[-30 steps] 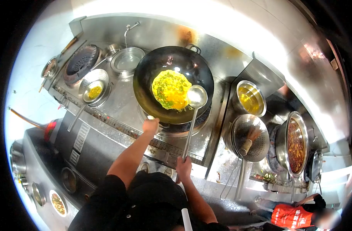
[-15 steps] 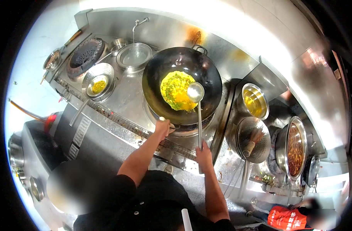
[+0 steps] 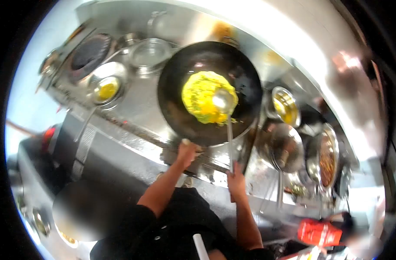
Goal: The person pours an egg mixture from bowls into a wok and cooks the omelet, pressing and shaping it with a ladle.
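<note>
My left hand (image 3: 188, 154) is closed around the near handle of a large black wok (image 3: 174, 112); its fingers are partly blurred. A round yellow omelette (image 3: 198, 95) flecked with green lies inside the wok. My right hand (image 3: 237, 184) grips the long handle of a metal ladle (image 3: 230, 138). The ladle's bowl is over the right part of the omelette; blur hides whether it touches. Some loose yellow bits lie beside the omelette's lower right edge.
Left of the wok are a strainer (image 3: 115, 71) over a bowl, a water basin (image 3: 150, 54) and a burner (image 3: 91, 52). To the right stand a pot of yellow liquid (image 3: 289, 93), another strainer (image 3: 289, 156) and a pan of reddish food (image 3: 327, 160). A person in red (image 3: 319, 232) is at lower right.
The wok looks larger and shifted slightly right, apparently lifted or tilted by my left hand. The omelette and ladle have shifted right with it. The whole view has moved and blurred.
</note>
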Demonstrator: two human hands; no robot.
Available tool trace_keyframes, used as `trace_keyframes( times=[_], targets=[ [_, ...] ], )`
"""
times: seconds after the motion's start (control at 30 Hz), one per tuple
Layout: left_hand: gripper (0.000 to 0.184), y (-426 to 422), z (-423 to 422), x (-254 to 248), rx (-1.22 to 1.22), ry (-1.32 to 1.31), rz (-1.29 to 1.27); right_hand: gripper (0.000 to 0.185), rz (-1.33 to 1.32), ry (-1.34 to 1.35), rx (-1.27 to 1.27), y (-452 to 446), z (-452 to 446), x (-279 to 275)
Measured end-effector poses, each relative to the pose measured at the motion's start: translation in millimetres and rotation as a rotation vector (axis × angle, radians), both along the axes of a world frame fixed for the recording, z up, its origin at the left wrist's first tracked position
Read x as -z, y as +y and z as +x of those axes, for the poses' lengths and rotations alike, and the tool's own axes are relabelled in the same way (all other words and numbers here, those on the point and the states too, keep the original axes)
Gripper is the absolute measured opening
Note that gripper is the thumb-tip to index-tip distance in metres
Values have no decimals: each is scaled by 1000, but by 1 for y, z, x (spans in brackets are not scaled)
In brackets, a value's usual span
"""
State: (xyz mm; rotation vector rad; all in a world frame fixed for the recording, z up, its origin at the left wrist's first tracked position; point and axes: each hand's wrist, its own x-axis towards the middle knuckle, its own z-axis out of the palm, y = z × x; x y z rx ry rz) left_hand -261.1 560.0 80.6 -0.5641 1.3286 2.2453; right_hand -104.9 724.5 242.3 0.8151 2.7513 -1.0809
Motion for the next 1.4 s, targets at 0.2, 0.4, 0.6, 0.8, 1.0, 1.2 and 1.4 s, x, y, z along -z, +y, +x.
trace_keyframes(
  times=[0.2,0.4,0.6,0.8,1.0,1.2,1.4],
  targets=[
    [14,-23,24,-17,34,6,125,59,82,11,21,-35,34,-17],
    [12,-53,43,-55,77,-65,213,58,-29,-89,103,-68,63,-26],
    [2,-72,75,-62,53,-86,280,59,-31,-42,108,-85,95,-15],
    [12,-77,100,-35,39,-89,247,60,-129,-189,155,-88,113,-31],
    [22,-79,135,-17,29,-100,213,61,-244,-81,116,-74,137,-25],
    [20,-97,167,-62,75,-163,-10,57,-387,-46,176,-71,164,-26],
    [26,-110,205,-69,3,-211,50,60,-459,-43,188,-83,183,-40]
  ],
)
